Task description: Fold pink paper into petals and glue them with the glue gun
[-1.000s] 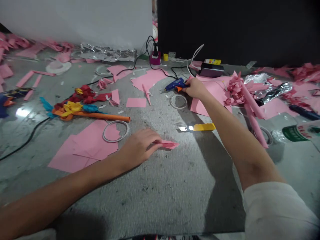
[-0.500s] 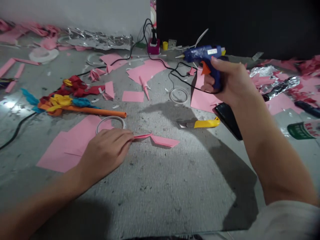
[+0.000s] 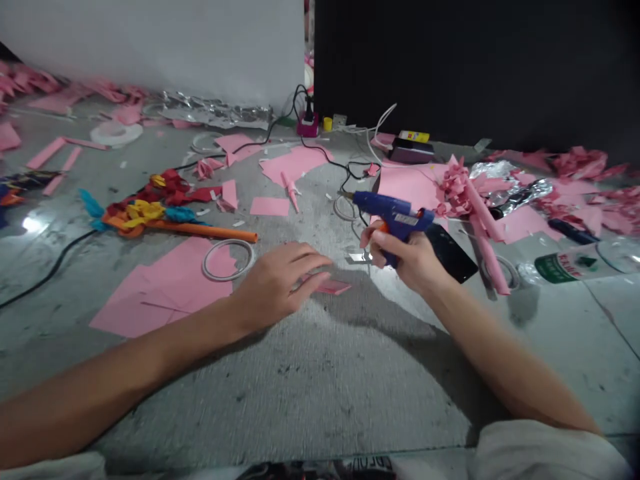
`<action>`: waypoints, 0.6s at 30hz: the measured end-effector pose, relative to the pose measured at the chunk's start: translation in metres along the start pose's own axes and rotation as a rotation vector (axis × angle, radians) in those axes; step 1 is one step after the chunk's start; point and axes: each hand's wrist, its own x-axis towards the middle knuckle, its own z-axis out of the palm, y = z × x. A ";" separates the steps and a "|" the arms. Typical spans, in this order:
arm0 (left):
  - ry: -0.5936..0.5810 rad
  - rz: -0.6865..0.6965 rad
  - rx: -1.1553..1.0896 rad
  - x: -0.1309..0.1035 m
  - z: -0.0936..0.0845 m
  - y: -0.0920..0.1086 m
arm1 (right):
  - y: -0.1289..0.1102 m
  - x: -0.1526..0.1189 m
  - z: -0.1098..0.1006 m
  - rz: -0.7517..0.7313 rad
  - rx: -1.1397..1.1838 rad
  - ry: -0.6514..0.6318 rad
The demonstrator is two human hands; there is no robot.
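My right hand is wrapped around the handle of a blue hot glue gun, whose nozzle points left above the table. Under that hand shows the blade of a utility knife; its yellow handle is hidden. My left hand rests over a folded strip of pink paper, fingers stretched to the right and thumb apart from them. The strip's left part is covered by the hand. Just left of it, a roll of white tape lies on pink paper sheets.
A paper flower with an orange stem lies at the left. On the right are a black phone, rolled pink paper and a plastic bottle on its side. A black cord runs to a purple plug adapter at the back.
My right hand has brought the glue gun down and left, over the utility knife. My left hand has slid right along the pink strip, loosening its pinch. The view has shifted slightly.
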 end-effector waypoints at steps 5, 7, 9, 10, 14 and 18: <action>-0.107 0.255 0.510 0.028 -0.015 0.020 | 0.012 -0.014 0.018 0.081 0.003 -0.031; -0.149 0.216 0.605 0.035 -0.012 0.024 | 0.016 -0.017 0.022 0.127 0.023 -0.029; -0.162 0.192 0.629 0.037 -0.007 0.024 | 0.021 -0.019 0.024 0.160 0.068 -0.019; -0.164 0.189 0.627 0.036 -0.004 0.023 | 0.023 -0.019 0.025 0.170 0.084 -0.014; -0.166 0.197 0.594 0.033 0.000 0.022 | 0.029 -0.020 0.025 0.183 0.121 -0.016; -0.190 0.209 0.579 0.033 -0.001 0.023 | 0.032 -0.021 0.025 0.200 0.137 -0.011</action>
